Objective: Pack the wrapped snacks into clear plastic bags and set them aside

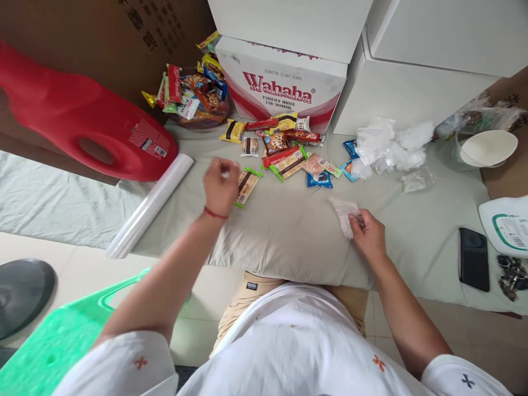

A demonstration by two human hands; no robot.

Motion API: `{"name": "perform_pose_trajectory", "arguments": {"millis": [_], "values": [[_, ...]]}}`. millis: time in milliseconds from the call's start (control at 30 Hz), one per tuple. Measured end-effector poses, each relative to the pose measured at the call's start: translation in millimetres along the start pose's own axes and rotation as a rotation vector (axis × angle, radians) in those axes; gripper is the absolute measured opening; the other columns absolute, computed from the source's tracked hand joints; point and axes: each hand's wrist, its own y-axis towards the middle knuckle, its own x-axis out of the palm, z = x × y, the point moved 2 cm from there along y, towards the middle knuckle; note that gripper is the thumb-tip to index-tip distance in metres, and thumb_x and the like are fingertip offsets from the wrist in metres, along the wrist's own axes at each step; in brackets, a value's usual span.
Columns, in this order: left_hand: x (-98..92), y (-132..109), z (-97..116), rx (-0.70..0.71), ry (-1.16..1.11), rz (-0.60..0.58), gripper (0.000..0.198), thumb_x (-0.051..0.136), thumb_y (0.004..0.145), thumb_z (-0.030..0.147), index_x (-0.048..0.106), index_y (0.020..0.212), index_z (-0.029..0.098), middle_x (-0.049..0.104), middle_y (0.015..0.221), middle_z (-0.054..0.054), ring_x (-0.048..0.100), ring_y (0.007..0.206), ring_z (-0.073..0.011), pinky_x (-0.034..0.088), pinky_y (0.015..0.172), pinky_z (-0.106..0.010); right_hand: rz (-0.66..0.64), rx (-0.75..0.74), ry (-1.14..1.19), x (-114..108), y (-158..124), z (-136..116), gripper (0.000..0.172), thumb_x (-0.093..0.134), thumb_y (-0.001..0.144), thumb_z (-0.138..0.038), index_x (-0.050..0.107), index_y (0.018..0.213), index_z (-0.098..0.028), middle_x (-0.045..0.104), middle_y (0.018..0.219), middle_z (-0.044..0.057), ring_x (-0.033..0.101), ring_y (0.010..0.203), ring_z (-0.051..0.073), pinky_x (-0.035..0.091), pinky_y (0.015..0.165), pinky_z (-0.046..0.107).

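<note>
My left hand (221, 186), a little blurred, is raised over the cloth with its fingers closed. A small whitish patch shows at its fingertips, too unclear to name. Just beside it lies a snack bar (248, 187) with green ends, partly covered by the hand. My right hand (368, 232) pinches a crumpled translucent plastic bag (344, 215) between thumb and fingers, low over the cloth. Farther back is a loose pile of wrapped snacks, with another green-ended bar (289, 163), a blue packet (319, 180) and a yellow packet (233, 131).
A bowl of snacks (206, 118) stands beside a Wahaha carton (284, 82) at the back. Crumpled clear bags (390, 146) lie at right, near a white cup (489, 148) and a phone (474, 258). Leftward are a plastic film roll (150, 206) and a red jug (86, 118).
</note>
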Motion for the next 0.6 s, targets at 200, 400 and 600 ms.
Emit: {"name": "perform_pose_trajectory", "arguments": {"millis": [200, 400, 600], "values": [[-11.7, 144, -11, 0.166, 0.503, 0.103, 0.031, 0.068, 0.09, 0.014, 0.05, 0.116, 0.015, 0.053, 0.133, -0.008, 0.038, 0.129, -0.0243, 0.022, 0.12, -0.051, 0.146, -0.025, -0.233, -4, -8, 36, 0.03, 0.048, 0.098, -0.044, 0.062, 0.087, -0.02, 0.067, 0.079, 0.006, 0.058, 0.07, 0.02, 0.041, 0.068, 0.031], [15.4, 166, -32, 0.169, 0.63, -0.031, 0.032, 0.074, 0.078, 0.007, 0.049, 0.095, 0.018, 0.057, 0.108, -0.002, 0.032, 0.119, -0.0238, 0.014, 0.117, -0.053, 0.147, -0.055, -0.302, 1, -6, 33, 0.026, 0.048, 0.098, -0.04, 0.061, 0.085, -0.021, 0.067, 0.08, 0.005, 0.057, 0.071, 0.019, 0.038, 0.065, 0.03], [23.2, 115, -33, 0.281, 0.683, -0.11, 0.014, 0.057, 0.087, 0.009, 0.049, 0.087, 0.02, 0.054, 0.104, -0.004, 0.033, 0.116, -0.0264, 0.023, 0.105, -0.05, 0.163, -0.081, -0.288, 1, -7, 34, 0.025, 0.049, 0.099, -0.038, 0.062, 0.088, -0.02, 0.069, 0.083, 0.006, 0.06, 0.074, 0.02, 0.04, 0.067, 0.03]]}}
